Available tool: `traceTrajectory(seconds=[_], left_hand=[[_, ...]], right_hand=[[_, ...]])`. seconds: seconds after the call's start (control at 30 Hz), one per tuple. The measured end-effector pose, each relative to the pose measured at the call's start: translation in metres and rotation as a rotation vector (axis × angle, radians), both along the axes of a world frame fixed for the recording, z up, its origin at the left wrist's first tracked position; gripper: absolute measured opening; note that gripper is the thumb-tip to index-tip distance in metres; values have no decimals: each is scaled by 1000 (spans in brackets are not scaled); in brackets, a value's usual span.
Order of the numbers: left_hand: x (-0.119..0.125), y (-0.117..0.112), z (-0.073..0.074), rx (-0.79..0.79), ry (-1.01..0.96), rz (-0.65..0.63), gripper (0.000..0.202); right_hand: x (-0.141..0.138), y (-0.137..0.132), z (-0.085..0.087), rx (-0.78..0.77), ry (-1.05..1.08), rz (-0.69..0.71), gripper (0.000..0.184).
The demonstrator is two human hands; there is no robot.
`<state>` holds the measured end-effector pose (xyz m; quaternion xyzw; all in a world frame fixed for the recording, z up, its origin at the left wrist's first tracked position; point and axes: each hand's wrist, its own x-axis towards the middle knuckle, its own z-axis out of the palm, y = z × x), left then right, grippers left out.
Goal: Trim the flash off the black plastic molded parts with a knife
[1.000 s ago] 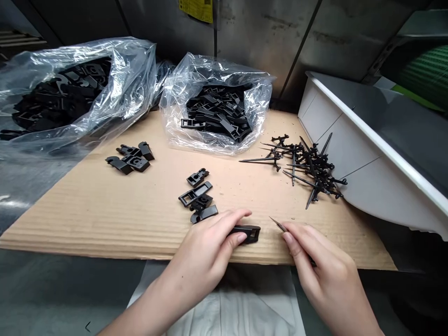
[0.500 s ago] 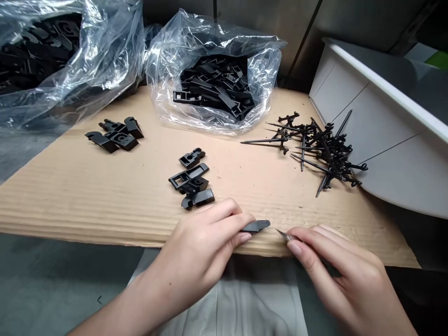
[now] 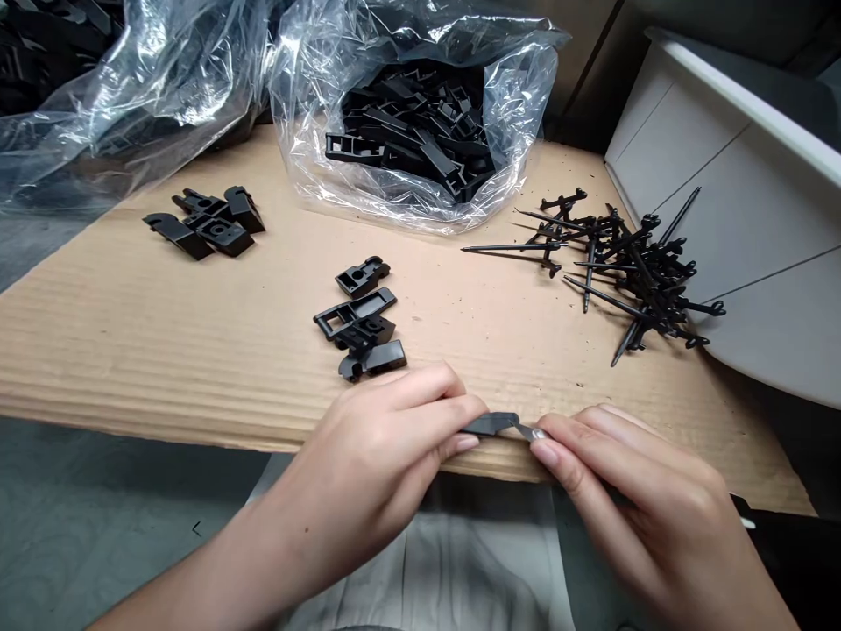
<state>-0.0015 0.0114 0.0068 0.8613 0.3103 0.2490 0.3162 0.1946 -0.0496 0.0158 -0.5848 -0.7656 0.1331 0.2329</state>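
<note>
Well, a close, careful pinch is going on

The person's left hand (image 3: 368, 464) is pinching a flat black plastic part (image 3: 490, 424) between thumb and fingers, right over the front edge of the corrugated cardboard sheet (image 3: 164, 350), and the right hand (image 3: 631, 491) is closing its fingers on a slim metal blade (image 3: 526, 430), whose handle I can't make out behind those fingers. Blade tip and plastic are touching, end to end, just above that same front edge.

That part is looking light and stiff, a moulded piece with crisp edges, so I'm judging it won't flex much, though its smooth surface could be slippery and its thin ends might be brittle. Taking hold along its broad flat sides, as the left hand is doing, looks like the sure way; the blade wants holding close to its tip, and that's where the right fingers are sitting.

Farther back on the cardboard sheet, a loose row of similar black parts (image 3: 361, 320) is lying near the middle, a smaller cluster (image 3: 207, 223) is sitting toward the left, and a tangle of spiky black pins (image 3: 631, 272) is lying toward the right. A clear plastic bag (image 3: 308, 184) full of black parts is slumping on its back edge, another bag (image 3: 158, 96) is bulging off its left side, and a white plastic bin (image 3: 742, 96) is standing beyond its right side.
</note>
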Motion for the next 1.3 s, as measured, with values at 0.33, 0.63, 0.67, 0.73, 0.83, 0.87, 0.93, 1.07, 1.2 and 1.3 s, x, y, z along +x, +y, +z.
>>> traceTrajectory(seconds=[0.33, 0.63, 0.67, 0.73, 0.83, 0.87, 0.93, 1.07, 1.2, 1.3], left_hand=[[0, 0, -2, 14, 0, -14, 25], [-2, 1, -3, -9, 10, 2, 23], [-2, 1, -3, -7, 6, 12, 22], [-2, 2, -2, -11, -8, 56, 20], [0, 4, 1, -49, -12, 136, 12], [0, 5, 2, -69, -6, 146, 8], [2, 5, 5, -95, 12, 148, 10], [6, 5, 6, -105, 60, 177, 15], [8, 2, 8, -123, 64, 194, 15], [8, 1, 9, -139, 66, 199, 15]], right_hand=[[-1, 6, -6, 116, -38, -122, 11], [-18, 18, -8, 115, -26, -169, 18], [-19, 20, -7, 111, -51, -197, 19], [-16, 18, -5, 168, -115, -231, 23], [1, 4, -3, 284, -193, -160, 31], [7, -2, -3, 302, -224, -100, 34], [19, -12, -4, 302, -315, 10, 37], [24, -20, -8, 335, -445, 132, 31], [14, -18, -8, 368, -453, 116, 17], [9, -17, -5, 320, -462, 129, 18]])
